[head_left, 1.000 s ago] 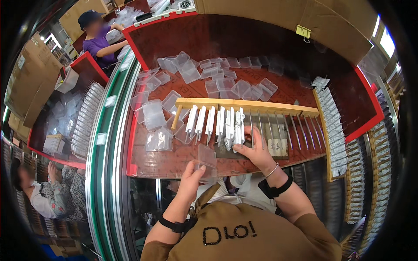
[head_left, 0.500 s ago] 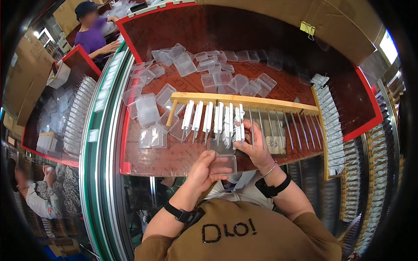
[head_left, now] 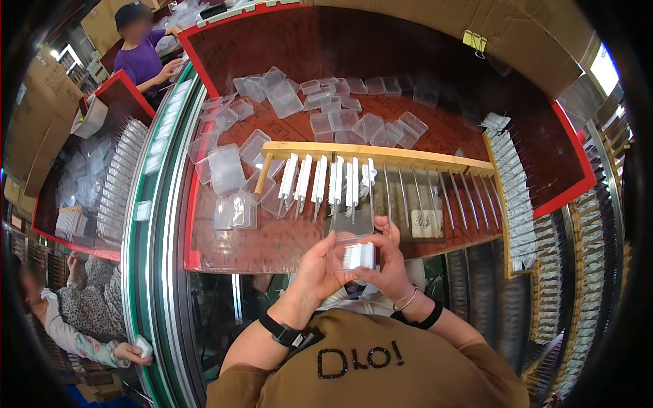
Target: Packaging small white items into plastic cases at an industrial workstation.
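In front of my chest, my left hand (head_left: 313, 268) is closed on a small clear plastic box (head_left: 335, 260), its hinged lid (head_left: 356, 223) raised on the far side. My right hand (head_left: 388, 262) grips a stack of small white plastic pieces (head_left: 363, 256) with fine parallel lines, partly inside the box. Just beyond lies a wooden rack (head_left: 381, 155) with a row of metal rods pointing toward me. Its left rods carry rows of white pieces (head_left: 320, 180); the right rods (head_left: 454, 197) are bare.
Loose clear boxes (head_left: 282, 98) are scattered over the red-walled worktable (head_left: 231, 255). Another loaded rack (head_left: 511, 197) stands at right. A green conveyor (head_left: 138, 238) runs along the left, where a co-worker's hand (head_left: 129, 352) holds a white box; another person (head_left: 144, 61) works at upper left.
My right hand has come down from the rack to the box with the white stack. The co-worker at lower left has reached out to the conveyor.
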A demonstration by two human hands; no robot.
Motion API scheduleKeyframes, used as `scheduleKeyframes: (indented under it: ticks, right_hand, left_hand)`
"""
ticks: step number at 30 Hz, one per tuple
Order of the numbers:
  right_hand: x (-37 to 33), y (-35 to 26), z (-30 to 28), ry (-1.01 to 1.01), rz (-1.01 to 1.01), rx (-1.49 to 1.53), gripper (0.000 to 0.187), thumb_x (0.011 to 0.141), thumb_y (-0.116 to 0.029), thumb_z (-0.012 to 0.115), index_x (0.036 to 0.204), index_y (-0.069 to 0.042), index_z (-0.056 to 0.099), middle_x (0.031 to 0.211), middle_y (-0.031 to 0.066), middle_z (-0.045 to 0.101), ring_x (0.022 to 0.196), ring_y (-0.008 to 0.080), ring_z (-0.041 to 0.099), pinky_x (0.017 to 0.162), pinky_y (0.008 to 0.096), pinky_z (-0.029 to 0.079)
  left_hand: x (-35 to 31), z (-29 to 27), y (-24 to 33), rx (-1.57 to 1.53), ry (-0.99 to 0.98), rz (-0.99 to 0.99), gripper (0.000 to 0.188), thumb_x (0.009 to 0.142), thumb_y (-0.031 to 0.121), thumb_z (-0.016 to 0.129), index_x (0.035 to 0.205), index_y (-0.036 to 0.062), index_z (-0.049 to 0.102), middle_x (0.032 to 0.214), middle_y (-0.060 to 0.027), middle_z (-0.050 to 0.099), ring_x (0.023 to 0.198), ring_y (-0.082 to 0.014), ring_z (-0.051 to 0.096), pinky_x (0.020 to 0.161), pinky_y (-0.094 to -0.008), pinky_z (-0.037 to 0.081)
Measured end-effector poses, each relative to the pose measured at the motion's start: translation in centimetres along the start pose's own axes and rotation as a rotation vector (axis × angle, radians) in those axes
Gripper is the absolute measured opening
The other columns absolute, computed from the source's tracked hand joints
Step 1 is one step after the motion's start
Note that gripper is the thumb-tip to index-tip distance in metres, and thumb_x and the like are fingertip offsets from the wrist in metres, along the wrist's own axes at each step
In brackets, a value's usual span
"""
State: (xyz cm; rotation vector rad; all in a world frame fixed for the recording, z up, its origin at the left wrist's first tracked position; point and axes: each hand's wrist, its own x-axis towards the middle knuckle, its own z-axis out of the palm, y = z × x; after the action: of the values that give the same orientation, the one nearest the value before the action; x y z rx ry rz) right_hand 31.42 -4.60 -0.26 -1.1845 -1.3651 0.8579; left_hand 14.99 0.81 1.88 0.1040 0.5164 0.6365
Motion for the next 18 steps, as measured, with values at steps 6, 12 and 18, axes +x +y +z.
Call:
scheduleKeyframes:
  ticks: [6,12,18]
  right_hand:
    - [1.8,0.7,-0.7,-0.045,-0.002,-0.128,0.077,0.067,-0.034,0.084,0.131,-0.006,0.051,0.144,0.0195,0.032,0.137,0.0313,0.028,0.113,0.0408,0.023]
    - [9.9,0.7,-1.1,0.171,0.014,0.290,0.070,0.081,-0.010,0.073,0.138,0.004,0.037,0.134,0.0163,0.047,0.124,0.0237,0.046,0.107,0.0345,0.034]
    - [11.1,2.0,-1.6,0.009,0.135,0.463,0.049,0.083,0.000,0.067,0.126,0.002,0.043,0.113,0.0089,0.058,0.106,0.0164,0.056,0.093,0.0310,0.045]
  left_hand:
    - [0.3,-2.5,0.7,-0.027,-0.041,0.023,0.042,0.100,0.040,0.039,0.117,0.0042,0.052,0.111,-0.0172,0.063,0.093,-0.0324,0.066,0.067,-0.0434,0.060]
    - [-0.4,-2.2,1.1,0.003,0.055,0.067,0.039,0.100,0.040,0.041,0.110,0.0052,0.056,0.102,-0.0145,0.066,0.082,-0.0280,0.068,0.058,-0.0385,0.057]
    - [-0.7,-3.5,1.6,0.016,0.109,0.081,0.039,0.097,0.040,0.047,0.109,0.0050,0.059,0.102,-0.0158,0.067,0.081,-0.0292,0.069,0.058,-0.0404,0.060]
